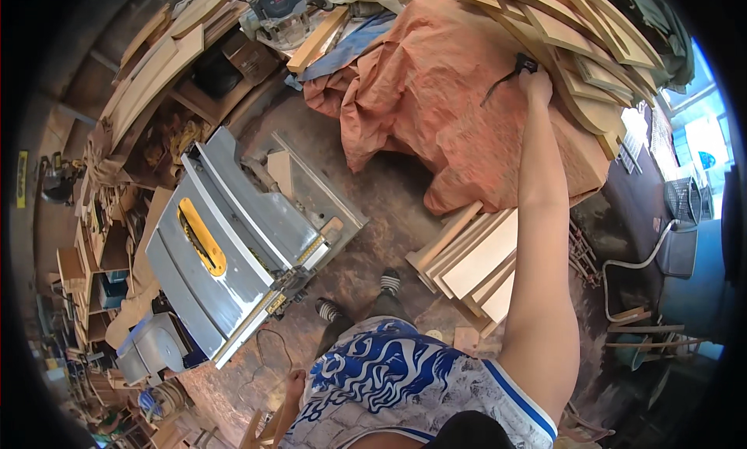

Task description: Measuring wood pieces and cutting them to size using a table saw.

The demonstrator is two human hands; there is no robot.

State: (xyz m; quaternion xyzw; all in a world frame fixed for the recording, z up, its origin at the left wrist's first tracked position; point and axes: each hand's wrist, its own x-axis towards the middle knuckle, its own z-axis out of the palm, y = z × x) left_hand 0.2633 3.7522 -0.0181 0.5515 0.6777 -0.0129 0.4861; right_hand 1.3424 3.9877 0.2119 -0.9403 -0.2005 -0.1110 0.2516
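My right arm reaches far out over an orange-brown tarp [436, 83]. At its end my right hand [535, 85] is closed on a small black boxy object [525, 62] with a dark strap [498, 87] trailing to the left. Its exact kind is too small to make out; it may be a tape measure. Curved wooden boards [576, 40] lie stacked just beyond and to the right of this hand. Down beside my body hangs my left hand [296, 381], its fingers curled in, with nothing visible in them.
A table saw [233, 239] with a yellow insert stands at left. Pale boards [475, 266] lean below the tarp. Shelves with wood scraps [101, 254] line the left side. A cable [268, 336] lies on the floor near my feet. A blue bin [692, 270] stands at right.
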